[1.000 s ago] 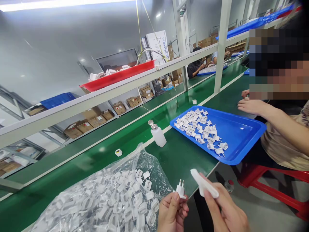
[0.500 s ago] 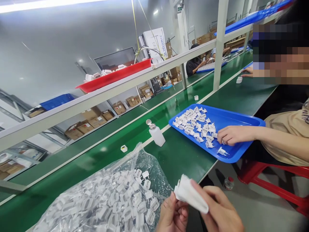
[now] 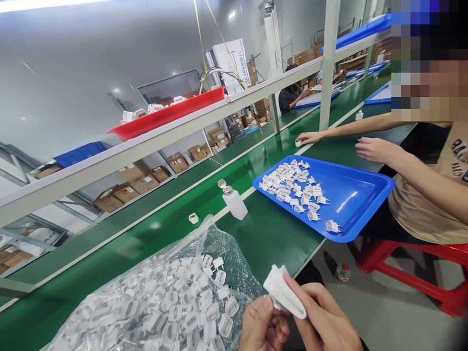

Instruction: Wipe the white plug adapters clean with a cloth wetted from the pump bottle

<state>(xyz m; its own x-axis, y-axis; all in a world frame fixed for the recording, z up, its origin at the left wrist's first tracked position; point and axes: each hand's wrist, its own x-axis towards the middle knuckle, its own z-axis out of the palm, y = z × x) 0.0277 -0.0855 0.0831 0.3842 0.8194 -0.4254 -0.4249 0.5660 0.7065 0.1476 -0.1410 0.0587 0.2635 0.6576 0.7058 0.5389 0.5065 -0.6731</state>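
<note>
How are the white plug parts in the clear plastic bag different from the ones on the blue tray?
The parts in the clear plastic bag lie heaped in a thick pile; those on the blue tray are spread thin, in one layer. The bag's parts number far more than the tray's parts. The bag sits close to the person's hands; the tray sits farther along, beside a co-worker. Both lots are small and white.

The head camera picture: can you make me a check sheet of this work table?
Surface: green conveyor belt.
Job's things: folded white wiping cloth; clear plastic bag of white plug parts.
Clutter: blue plastic tray of white plug parts, white pump bottle.
Grippers: left hand and right hand pinch the cloth together.
Cables: yellow cords hanging overhead.
Surroundings: co-worker's hand, red tray, cardboard boxes.
</note>
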